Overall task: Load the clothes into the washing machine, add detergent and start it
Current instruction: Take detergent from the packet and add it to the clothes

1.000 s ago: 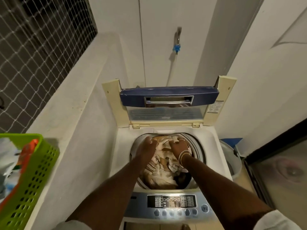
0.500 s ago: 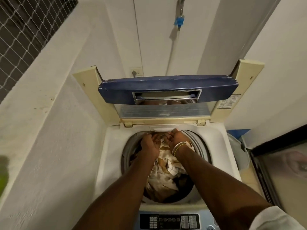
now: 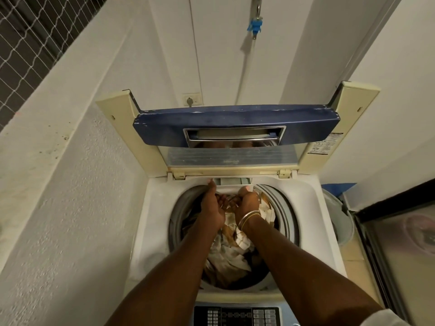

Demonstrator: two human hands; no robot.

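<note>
Left grip (image 3: 213, 205) and right grip (image 3: 247, 203) have risen off clothes (image 3: 226, 255) to drawer (image 3: 231, 182), frame centre | both curled at its front, hold untellable | clothes in drum (image 3: 282, 208) | loading seems done, detergent next.

Drum mouth (image 3: 283, 208): left forearm (image 3: 179, 267) and right forearm (image 3: 292, 264) cross it; clothes (image 3: 226, 255) heaped beneath. Lid (image 3: 235, 121): upright, blocks the rear. Wall (image 3: 70, 208): just beside washing machine (image 3: 154, 198), left. Pale tub (image 3: 340, 208), dark-framed door (image 3: 400, 255): right. Overhead: open.

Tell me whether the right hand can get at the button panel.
Likely yes: the right hand is at the back rim of the tub, and the button panel in front lies uncovered.
</note>
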